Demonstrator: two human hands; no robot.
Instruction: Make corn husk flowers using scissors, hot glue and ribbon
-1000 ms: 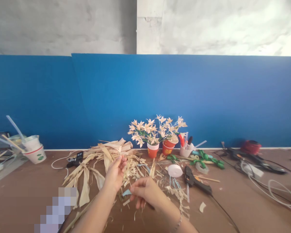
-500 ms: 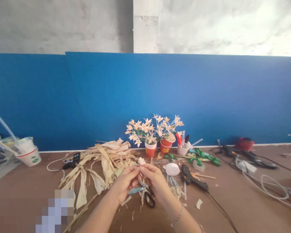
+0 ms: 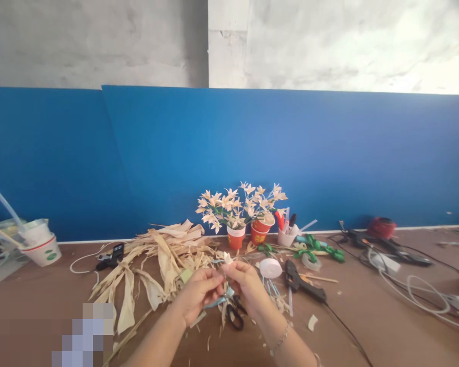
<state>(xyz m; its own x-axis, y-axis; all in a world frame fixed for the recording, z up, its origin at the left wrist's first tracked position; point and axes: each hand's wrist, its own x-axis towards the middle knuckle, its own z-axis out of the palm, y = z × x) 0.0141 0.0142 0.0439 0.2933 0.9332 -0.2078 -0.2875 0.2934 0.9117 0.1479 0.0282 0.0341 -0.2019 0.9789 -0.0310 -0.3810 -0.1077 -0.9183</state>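
Between the fingertips of my right hand (image 3: 246, 285) is a small pale flower (image 3: 228, 259), its petals pointing up. My left hand (image 3: 200, 291) is pinched just beside it, at the lower left; what its fingers hold is too small to make out. Black-handled scissors (image 3: 235, 316) lie on the table below my hands, next to light blue strips (image 3: 216, 302). Behind my hands, pale flowers (image 3: 226, 202) stand in red paper cups (image 3: 236, 238). A white roll (image 3: 271, 268) lies to the right of my right hand.
Dried husks (image 3: 164, 255) spread over the table's left half. At right are a black glue gun (image 3: 304, 285), green tape pieces (image 3: 323, 248) and white cables (image 3: 413, 295). Paper cups (image 3: 44, 251) stand far left, before a blue partition (image 3: 252, 137).
My left hand's fingertips have come slightly down and away from the flower. The flower now tilts a little to the right in my right hand. The view has shifted slightly.
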